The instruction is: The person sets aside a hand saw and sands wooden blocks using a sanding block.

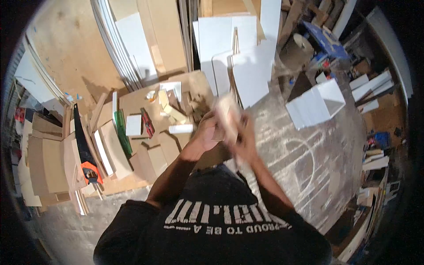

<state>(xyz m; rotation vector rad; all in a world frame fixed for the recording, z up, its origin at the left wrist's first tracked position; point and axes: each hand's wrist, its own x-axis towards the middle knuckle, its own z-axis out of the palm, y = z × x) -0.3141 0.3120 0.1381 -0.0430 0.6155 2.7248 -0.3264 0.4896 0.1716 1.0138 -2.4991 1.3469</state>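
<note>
Both hands are raised in front of my chest around a pale, wood-coloured block (227, 114), which is smeared by motion. My left hand (209, 132) grips its left side with bent fingers. On the other side my right hand (245, 138) is closed round the lower right part, also blurred. The far end of the block points away from me. Just left of my hands, small wood offcuts (174, 112) lie on a brown work surface (145, 95), with a white block (180, 128) nearest to my left hand.
A handsaw with an orange handle (91, 173), a green level-like bar (123, 132) and a red tool (147, 123) lie at left. White panels (251, 66) lean at the back. A white box (316, 105) stands on the concrete floor (291, 154). Scraps line the right side.
</note>
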